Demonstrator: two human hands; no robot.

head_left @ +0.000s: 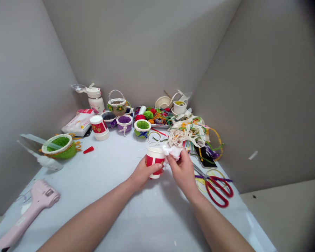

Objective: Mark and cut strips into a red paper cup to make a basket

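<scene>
My left hand [144, 172] is wrapped round a red and white paper cup [155, 159] with gold markings, thumb across its front. The cup is held over the middle of the table, its rim up. Beside it, my right hand [182, 169] pinches a crumpled white piece of tissue or cloth [172, 151] close to the cup's rim. Whether the white piece touches the cup I cannot tell. To the right of my right hand lie red-handled scissors [212, 183] on some yellow cord.
Left are a pink glue gun [33, 206], a green basket [60, 147] and a second red cup [99, 127]. Small woven baskets [124, 122] and a tray of yarn balls [157, 124] stand behind. A tangle of cords [189, 131] and a phone [206, 157] lie right.
</scene>
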